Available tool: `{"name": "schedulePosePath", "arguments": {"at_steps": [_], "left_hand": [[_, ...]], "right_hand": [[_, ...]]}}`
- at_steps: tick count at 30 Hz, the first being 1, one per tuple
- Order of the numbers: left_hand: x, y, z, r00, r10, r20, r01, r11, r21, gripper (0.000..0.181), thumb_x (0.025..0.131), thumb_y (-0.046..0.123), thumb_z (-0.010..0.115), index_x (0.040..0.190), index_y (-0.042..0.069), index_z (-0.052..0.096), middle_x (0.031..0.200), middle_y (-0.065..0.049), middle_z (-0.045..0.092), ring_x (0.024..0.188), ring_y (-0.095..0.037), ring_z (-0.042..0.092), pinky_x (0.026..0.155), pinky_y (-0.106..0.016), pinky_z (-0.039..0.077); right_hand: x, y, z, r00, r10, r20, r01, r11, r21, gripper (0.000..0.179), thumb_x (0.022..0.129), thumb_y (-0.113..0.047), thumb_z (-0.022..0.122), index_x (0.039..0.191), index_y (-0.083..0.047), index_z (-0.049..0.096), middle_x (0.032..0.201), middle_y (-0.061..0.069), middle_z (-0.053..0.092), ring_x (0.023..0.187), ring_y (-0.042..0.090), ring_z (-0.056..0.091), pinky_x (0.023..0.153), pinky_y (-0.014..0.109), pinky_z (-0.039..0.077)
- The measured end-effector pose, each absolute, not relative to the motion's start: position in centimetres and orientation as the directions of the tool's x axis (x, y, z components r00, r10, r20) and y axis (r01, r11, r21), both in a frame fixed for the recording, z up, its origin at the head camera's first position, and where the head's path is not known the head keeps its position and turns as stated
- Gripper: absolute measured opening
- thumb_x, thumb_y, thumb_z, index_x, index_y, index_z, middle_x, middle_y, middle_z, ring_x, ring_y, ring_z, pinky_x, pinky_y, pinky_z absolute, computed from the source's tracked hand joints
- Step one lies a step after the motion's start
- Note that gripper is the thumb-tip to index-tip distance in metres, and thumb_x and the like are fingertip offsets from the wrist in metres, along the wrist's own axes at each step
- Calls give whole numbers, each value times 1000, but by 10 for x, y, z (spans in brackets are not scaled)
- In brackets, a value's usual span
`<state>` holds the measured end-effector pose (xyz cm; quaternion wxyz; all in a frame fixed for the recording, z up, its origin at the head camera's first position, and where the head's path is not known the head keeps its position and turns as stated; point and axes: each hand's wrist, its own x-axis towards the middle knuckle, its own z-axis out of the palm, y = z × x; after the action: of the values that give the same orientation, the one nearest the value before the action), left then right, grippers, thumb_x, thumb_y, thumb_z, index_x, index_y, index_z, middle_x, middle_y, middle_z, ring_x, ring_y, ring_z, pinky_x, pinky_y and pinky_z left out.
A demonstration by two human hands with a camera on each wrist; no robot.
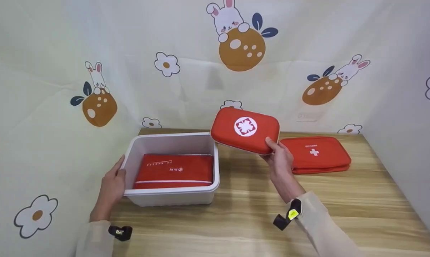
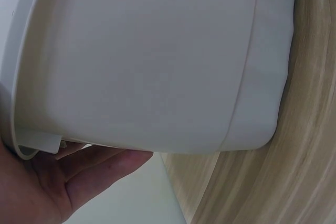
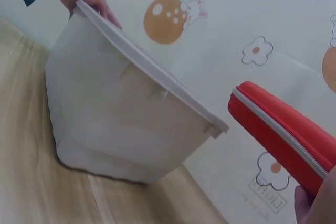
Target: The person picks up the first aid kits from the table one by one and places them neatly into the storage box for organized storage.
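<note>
Currently, the left hand [image 1: 112, 182] grips a white bin [image 1: 170, 192], the right hand [image 1: 281, 162] a red case [image 1: 245, 130].

Three red cases are present: one left case [image 1: 179, 172], one middle case [image 1: 229, 130] and one right case [image 1: 322, 155]. There is one white bin [image 1: 172, 192] on one desk [image 1: 236, 225], with one set of left fingers [image 2: 107, 178], one set of right fingers [image 1: 271, 143] and two pale sleeves [image 1: 98, 237]. In the head view the wall prints number three rabbits [image 1: 230, 21], four oranges [image 1: 242, 53], one cut off at the left edge, and seven flowers [image 1: 166, 65], two cut off at the right edge.
</note>
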<state>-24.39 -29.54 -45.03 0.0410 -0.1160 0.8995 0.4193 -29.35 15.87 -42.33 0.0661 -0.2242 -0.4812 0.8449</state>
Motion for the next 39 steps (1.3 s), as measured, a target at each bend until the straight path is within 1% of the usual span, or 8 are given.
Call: {"name": "schedulePosePath", "arguments": {"at_steps": [4,8,11,17,21,28,36,39], "left_hand": [[-245,-296,-451,-969,-176,-174,-247,616,748,56,108,32,16,162,25,3,169,-13,11,155,-41,12,121,-64,21],[-245,-296,-451,-969,-172,-176,-245,616,749,56,108,32,16,162,25,4,168,-14,12,155,-42,12,121,-64,21],[-245,-296,-451,-970,-168,-173,-241,621,746,56,108,32,16,162,26,3,168,-14,12,155,-42,12,121,-64,21],[-243,-295,-448,-972,-176,-156,-232,628,743,56,107,30,15,162,25,6,168,-15,15,155,-42,15,121,-65,20],[-243,-294,-448,-973,-177,-152,-230,631,741,56,107,29,15,162,24,6,168,-16,15,154,-42,16,121,-65,19],[-242,-294,-449,-972,-169,-162,-232,625,746,56,107,31,14,162,25,5,168,-14,14,155,-42,14,121,-64,19],[-241,-294,-451,-974,-161,-159,-226,636,738,56,108,33,15,162,26,3,169,-14,12,155,-42,14,121,-64,22],[-242,-294,-450,-975,-158,-157,-222,633,742,56,108,34,15,162,26,2,169,-15,11,155,-43,13,120,-64,22]], "right_hand": [[-289,151,-420,-912,252,-324,144,-542,-828,58,94,-20,69,144,-3,46,133,12,59,94,18,69,87,29,62],[-285,145,-417,-933,201,-299,150,-537,-830,55,94,-19,67,144,-4,48,137,14,56,102,21,69,89,31,61],[-282,139,-415,-945,164,-283,161,-521,-838,54,94,-20,67,143,-4,48,136,13,56,105,23,68,91,31,61],[-277,125,-414,-958,93,-271,196,-478,-856,51,94,-20,65,140,-3,53,134,14,57,99,24,69,89,33,62],[-273,115,-414,-964,10,-264,233,-442,-866,54,92,-21,66,140,-2,52,136,15,56,105,25,69,92,35,61],[-265,96,-417,-963,-103,-249,269,-403,-875,48,92,-20,65,135,0,55,125,15,64,98,23,70,90,36,62],[-264,79,-414,-944,-121,-307,330,-394,-858,49,95,-22,65,137,0,56,125,13,65,100,19,68,93,32,60],[-265,75,-415,-935,-118,-334,353,-393,-849,49,95,-21,65,137,3,56,119,12,68,97,18,68,95,33,58]]}}
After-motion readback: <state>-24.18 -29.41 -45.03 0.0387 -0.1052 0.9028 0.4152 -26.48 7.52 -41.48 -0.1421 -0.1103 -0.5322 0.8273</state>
